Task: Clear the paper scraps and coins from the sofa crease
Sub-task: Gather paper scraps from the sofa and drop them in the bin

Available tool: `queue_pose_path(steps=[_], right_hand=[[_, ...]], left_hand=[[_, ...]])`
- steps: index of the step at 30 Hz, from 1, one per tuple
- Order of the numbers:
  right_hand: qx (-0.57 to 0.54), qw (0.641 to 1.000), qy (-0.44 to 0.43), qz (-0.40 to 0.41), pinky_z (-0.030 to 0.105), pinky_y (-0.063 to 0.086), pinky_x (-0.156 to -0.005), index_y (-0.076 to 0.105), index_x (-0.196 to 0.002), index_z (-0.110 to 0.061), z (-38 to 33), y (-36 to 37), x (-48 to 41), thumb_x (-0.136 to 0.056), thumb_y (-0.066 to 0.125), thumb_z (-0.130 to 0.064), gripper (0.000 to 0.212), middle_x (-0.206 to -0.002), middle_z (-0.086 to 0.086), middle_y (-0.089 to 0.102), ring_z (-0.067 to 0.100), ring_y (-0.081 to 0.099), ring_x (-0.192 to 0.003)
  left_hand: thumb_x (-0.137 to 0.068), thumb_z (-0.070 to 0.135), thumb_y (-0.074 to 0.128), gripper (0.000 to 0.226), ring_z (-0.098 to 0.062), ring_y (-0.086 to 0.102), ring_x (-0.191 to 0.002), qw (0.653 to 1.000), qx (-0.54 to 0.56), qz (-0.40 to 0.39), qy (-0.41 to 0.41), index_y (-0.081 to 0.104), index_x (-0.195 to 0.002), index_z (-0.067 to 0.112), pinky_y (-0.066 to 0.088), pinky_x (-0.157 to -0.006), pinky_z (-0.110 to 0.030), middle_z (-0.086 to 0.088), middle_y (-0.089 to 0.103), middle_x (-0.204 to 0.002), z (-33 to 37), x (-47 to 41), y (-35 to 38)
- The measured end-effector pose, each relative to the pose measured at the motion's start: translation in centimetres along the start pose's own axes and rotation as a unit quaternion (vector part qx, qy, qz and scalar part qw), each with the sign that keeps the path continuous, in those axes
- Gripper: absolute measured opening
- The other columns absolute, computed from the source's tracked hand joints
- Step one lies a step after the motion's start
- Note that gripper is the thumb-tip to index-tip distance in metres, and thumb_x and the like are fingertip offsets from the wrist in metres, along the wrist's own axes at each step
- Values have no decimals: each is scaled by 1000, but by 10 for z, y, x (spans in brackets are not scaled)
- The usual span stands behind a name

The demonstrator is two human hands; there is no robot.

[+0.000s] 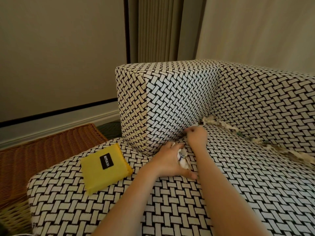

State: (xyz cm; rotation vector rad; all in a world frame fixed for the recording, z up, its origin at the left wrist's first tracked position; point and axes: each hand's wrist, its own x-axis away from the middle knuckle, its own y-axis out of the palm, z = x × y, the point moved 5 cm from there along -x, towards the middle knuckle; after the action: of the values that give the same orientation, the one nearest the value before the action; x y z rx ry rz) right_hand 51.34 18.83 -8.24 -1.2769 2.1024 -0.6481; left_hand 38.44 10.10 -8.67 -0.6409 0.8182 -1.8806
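Quantities: sofa (255, 184), one; yellow pouch (105, 167), one; wicker basket (42, 159), one; left hand (168, 160), one; right hand (196, 136), one; crumpled paper wad (183, 159), one; paper scraps (230, 130), number indeterminable.

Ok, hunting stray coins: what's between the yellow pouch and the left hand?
Head view shows only bare seat cushion between yellow pouch and left hand; no coins visible.
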Motion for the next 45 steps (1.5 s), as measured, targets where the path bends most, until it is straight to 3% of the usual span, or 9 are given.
queue_pose_path(steps=[4,7,14,21,30,35,39,41,45], right_hand=[[-348,935,69,-4,17,53,-65,65,-106,-4,5,-20,16,-92,53,-15,21,-91,6,69,12,64,-73],[-425,899,108,-16,18,55,-66,62,-105,-3,7,-20,28,-92,53,-13,18,-83,4,66,10,64,-69],[-198,974,71,90,18,41,-75,66,-113,-5,7,-35,39,-92,53,-10,25,-103,6,68,17,61,-93],[36,999,-9,-37,27,39,-81,70,-101,0,0,-15,21,-83,66,-28,33,-116,14,60,25,53,-105],[-69,997,34,21,13,37,-61,70,-93,-8,2,-18,21,-91,54,-13,17,-88,4,68,11,53,-71],[-416,893,172,30,16,46,-59,67,-89,-8,17,-42,35,-88,59,-10,9,-68,0,58,7,48,-57],[-342,923,174,33,17,45,-60,66,-80,-9,13,-46,46,-88,60,-12,11,-65,-1,59,9,49,-57],[-379,906,186,27,17,47,-61,67,-86,-7,12,-48,49,-88,60,-9,8,-69,1,60,9,51,-60],[-578,783,229,-30,17,52,-62,63,-101,-3,12,-49,57,-90,54,-6,14,-84,3,60,5,51,-69]], left_hand=[[-68,46,75,60,-15,49,-109,994,59,96,1,55,-120,26,44,-90,-30,2,50,-121,-1,-4,-5],[-82,25,66,9,-16,54,-74,978,102,182,-4,65,-84,16,41,-61,-25,-1,61,-85,-4,-4,-16],[-87,9,59,14,-16,61,-80,947,206,243,-34,73,-90,13,51,-73,-30,-5,71,-92,-11,6,-23],[-87,9,60,14,-15,61,-82,934,250,253,-26,73,-93,12,50,-75,-27,1,67,-84,-11,8,-25],[-87,13,61,12,-13,58,-78,933,257,250,-23,72,-90,12,48,-70,-24,7,62,-75,-11,10,-25],[-85,11,63,10,-2,55,-71,925,293,238,-43,70,-86,18,41,-56,-3,10,62,-79,-15,8,-25],[-86,7,62,12,4,53,-70,914,328,235,-51,71,-88,14,42,-54,-1,6,62,-85,-14,10,-26],[-86,7,62,12,1,54,-72,908,341,234,-59,70,-85,16,42,-56,-4,6,63,-86,-16,13,-27],[-85,4,62,23,-6,56,-74,884,402,227,-78,65,-72,22,43,-60,-13,6,63,-81,-19,17,-26]])
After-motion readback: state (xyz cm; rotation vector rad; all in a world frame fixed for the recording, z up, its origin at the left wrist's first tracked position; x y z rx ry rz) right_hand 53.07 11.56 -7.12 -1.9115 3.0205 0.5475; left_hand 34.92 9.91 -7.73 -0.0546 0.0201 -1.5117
